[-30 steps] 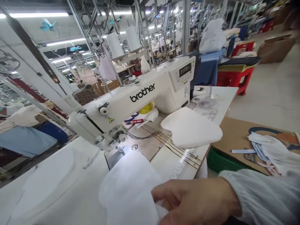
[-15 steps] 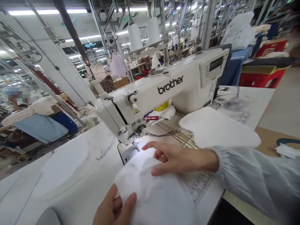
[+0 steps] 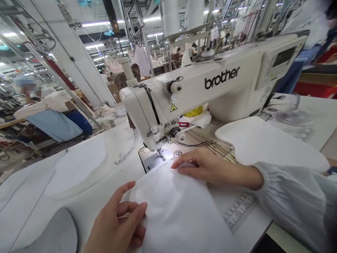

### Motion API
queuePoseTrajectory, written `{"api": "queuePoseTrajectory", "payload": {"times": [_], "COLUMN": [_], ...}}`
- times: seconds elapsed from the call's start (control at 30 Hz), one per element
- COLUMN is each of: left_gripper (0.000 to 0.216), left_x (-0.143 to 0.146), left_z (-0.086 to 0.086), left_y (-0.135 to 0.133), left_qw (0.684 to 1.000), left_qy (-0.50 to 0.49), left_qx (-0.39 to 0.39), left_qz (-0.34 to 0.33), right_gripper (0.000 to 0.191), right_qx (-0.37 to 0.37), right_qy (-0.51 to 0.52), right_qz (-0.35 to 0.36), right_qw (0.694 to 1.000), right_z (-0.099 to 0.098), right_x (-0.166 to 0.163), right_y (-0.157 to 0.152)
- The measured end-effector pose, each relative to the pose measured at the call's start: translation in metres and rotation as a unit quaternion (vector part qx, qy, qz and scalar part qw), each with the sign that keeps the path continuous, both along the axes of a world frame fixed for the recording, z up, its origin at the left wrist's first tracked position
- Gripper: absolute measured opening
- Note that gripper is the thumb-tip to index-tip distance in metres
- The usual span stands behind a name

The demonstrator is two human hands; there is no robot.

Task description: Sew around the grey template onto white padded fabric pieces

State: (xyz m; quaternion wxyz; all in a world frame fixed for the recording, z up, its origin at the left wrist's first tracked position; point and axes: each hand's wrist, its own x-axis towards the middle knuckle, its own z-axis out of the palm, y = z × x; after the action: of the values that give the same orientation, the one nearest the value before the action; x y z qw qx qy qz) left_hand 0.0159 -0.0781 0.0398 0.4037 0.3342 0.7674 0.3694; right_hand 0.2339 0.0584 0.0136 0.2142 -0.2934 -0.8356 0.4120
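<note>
A piece of white fabric (image 3: 181, 211) lies on the sewing table in front of me, its far edge just short of the presser foot (image 3: 161, 154) of a white sewing machine (image 3: 195, 95). My right hand (image 3: 205, 168) grips the fabric's upper right edge, thumb and index finger close together. At the left edge, my left hand (image 3: 121, 218) holds the cloth by the thumb and curled lower fingers, with the index finger stretched forward. The machine's lamp lights the needle plate (image 3: 152, 161). Underneath the cloth, parts of the fingers are hidden.
Stacked white pieces (image 3: 79, 165) lie to the left, with a grey rounded shape (image 3: 52, 232) at the lower left. Another white cut piece (image 3: 268, 144) rests right of the needle area. Printed ruler markings (image 3: 242, 211) run near the right front edge. A person (image 3: 27, 88) is in the background left.
The view has shifted, so the machine sits further right. The fabric, folded over before, is now spread flatter. My right thumb and index finger have closed together, and my left index finger now stretches forward.
</note>
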Motion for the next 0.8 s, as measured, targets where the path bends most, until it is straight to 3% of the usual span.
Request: {"api": "queuePoseTrajectory", "payload": {"times": [0.2, 0.5, 0.8], "left_gripper": [0.065, 0.064, 0.059], "left_x": [-0.003, -0.027, -0.032], "left_z": [-0.007, -0.015, -0.014], "left_y": [-0.011, -0.009, -0.02], "left_qw": [0.995, 0.993, 0.979], "left_qy": [0.078, 0.116, 0.202], "left_qx": [0.05, 0.015, -0.007], "left_qz": [0.02, 0.011, -0.031], "right_gripper": [0.025, 0.028, 0.05], "right_qx": [0.012, 0.053, -0.048], "right_qy": [-0.012, -0.064, -0.018], "right_qz": [-0.023, -0.034, -0.027], "right_qw": [1.0, 0.996, 0.998], "right_z": [0.005, 0.008, 0.004], "right_x": [-0.007, -0.013, 0.012], "right_y": [-0.001, -0.003, -0.017]}}
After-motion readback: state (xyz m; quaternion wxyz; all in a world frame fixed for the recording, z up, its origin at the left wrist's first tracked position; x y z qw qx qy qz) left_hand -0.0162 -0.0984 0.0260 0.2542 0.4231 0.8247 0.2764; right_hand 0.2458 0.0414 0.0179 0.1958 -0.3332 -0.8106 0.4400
